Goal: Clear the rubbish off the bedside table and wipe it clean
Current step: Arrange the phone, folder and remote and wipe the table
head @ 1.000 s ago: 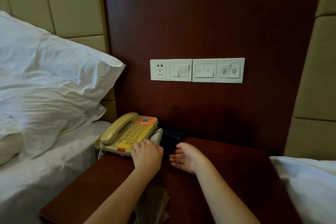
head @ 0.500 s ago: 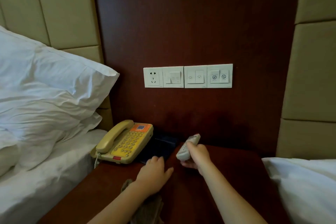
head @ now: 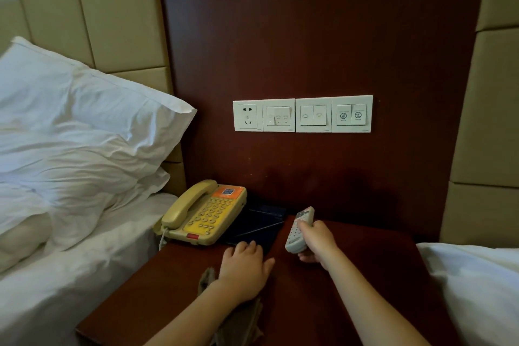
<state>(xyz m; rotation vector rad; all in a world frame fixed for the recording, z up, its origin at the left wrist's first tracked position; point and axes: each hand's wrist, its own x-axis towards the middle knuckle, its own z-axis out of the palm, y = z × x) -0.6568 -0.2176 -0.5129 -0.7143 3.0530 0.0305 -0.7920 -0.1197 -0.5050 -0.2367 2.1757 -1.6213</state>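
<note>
The dark red wooden bedside table (head: 365,284) fills the lower middle. My right hand (head: 318,241) grips a white remote control (head: 299,230) and holds it just above the table, tip pointing to the wall. My left hand (head: 244,270) lies palm down with fingers spread on a brown cloth (head: 238,317) that is flat on the table. Its fingertips reach the edge of a dark blue folder (head: 261,225) lying next to a yellow telephone (head: 205,213) at the back left.
A bed with white pillows (head: 70,135) borders the table on the left, and white bedding (head: 477,289) on the right. A row of wall switches and a socket (head: 303,115) sits on the dark panel above the table.
My right hand took the remote from beside the telephone and lifted it to the right. My left hand drew back from the phone onto the cloth. The view tilted up slightly.
</note>
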